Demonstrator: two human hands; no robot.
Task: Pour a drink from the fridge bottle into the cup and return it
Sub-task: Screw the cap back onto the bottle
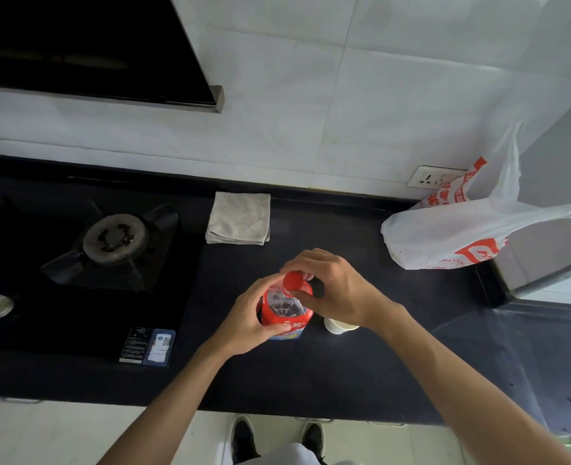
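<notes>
Bottle (285,313) upright on the dark bench (311,374), toward the front edge. Gripped round the shoulder by the left hand (253,317), fingers curled about the red label. Red cap (294,281) pinched from above by the right hand (331,290), right over the neck. White cup (339,325) just beside the bottle on the right, half hidden under the right wrist; contents not visible. Probably the cap-twisting step; whether unscrewing or closing, cannot tell. If opening: lift the cap clear, tilt the neck over the cup rim, pour slowly with a steady grip. Farther back, a folded cloth (238,218); off right, a plastic bag (462,233); off left, a stove burner (114,238).
</notes>
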